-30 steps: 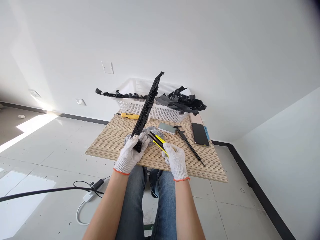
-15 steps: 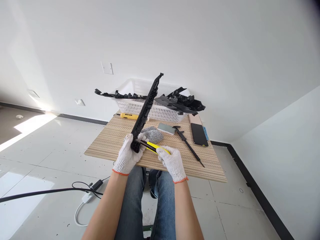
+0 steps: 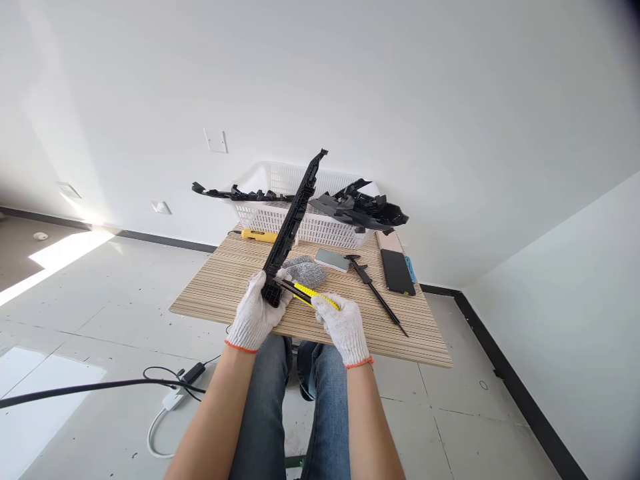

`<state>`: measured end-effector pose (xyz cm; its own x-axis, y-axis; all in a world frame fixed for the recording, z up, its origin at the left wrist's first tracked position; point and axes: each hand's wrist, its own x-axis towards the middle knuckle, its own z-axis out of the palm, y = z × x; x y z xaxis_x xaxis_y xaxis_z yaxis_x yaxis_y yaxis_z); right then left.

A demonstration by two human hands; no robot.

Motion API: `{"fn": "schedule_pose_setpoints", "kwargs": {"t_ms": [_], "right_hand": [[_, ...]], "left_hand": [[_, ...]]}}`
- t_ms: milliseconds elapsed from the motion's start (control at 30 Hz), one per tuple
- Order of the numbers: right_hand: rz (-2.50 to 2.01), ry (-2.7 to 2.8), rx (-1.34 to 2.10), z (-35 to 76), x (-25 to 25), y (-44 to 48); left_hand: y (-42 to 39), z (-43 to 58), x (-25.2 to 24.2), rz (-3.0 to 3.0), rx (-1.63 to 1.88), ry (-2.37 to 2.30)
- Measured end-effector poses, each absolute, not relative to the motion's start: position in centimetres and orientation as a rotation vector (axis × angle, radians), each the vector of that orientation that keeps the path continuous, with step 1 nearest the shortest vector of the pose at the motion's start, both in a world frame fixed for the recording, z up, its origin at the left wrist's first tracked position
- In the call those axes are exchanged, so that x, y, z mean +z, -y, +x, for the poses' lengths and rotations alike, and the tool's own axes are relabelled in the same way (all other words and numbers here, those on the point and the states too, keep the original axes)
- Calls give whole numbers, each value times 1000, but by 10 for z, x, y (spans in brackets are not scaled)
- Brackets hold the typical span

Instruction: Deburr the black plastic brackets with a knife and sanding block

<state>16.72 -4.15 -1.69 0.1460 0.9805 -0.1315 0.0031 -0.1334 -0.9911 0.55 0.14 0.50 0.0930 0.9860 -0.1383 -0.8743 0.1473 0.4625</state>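
Observation:
Both my hands wear white knit gloves. My left hand (image 3: 256, 312) is closed round the lower end of a long black plastic trim strip (image 3: 296, 208), which slants up and to the right over the table. My right hand (image 3: 343, 325) grips a yellow and black utility knife (image 3: 311, 294). The knife's tip meets the strip's lower end just above my left fingers. Both hands hover over the near edge of a striped wooden table (image 3: 220, 287).
A white mesh basket (image 3: 320, 227) at the table's back holds black plastic parts (image 3: 367, 208). On the table lie a grey cloth (image 3: 306, 269), a grey block (image 3: 333, 259), a black caliper (image 3: 377, 295), a dark phone (image 3: 397, 271) and a yellow tool (image 3: 258, 235). Cables and a power strip (image 3: 173, 398) lie on the floor.
My right hand has swung the knife left, from apart from the strip to its tip against the strip's lower end. The left hand and strip have barely moved.

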Motion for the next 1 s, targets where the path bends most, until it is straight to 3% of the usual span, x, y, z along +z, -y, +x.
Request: {"fn": "schedule_pose_setpoints", "kwargs": {"t_ms": [1000], "right_hand": [[-1388,985,1230,167,-15,41]], "left_hand": [[1,4,5,325,1404,-518]]}}
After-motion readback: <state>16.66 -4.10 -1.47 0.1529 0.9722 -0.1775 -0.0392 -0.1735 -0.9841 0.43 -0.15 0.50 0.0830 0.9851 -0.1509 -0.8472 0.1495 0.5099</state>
